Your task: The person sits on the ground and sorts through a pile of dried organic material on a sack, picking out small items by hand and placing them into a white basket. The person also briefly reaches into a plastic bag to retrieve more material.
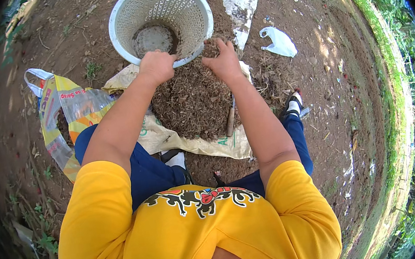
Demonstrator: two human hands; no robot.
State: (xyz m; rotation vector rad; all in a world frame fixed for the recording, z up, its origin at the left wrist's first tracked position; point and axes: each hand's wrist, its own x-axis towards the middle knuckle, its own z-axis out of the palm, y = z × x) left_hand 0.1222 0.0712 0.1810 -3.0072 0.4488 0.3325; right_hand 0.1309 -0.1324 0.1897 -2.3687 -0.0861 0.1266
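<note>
My left hand (158, 66) grips the near rim of a pale plastic laundry-type basket (116, 32) with perforated sides, which is tilted so its inside shows; dark soil residue coats its bottom. To the right of the rim, my right hand (224, 60) has its fingers curled around a clump of dry, fibrous soil (212, 48). Below both hands lies a heap of soil mixed with dry plant bits (189, 101), spread on a woven plastic sack (190, 145). A tool with a wooden handle (231, 122) rests at the heap's right edge, its far end partly hidden.
A colourful plastic bag (87, 101) stands at the left near my knee. A white plastic bag (278, 42) lies on the dirt at the right. Beyond the heap is a soiled white sack (244, 0). My feet flank the heap.
</note>
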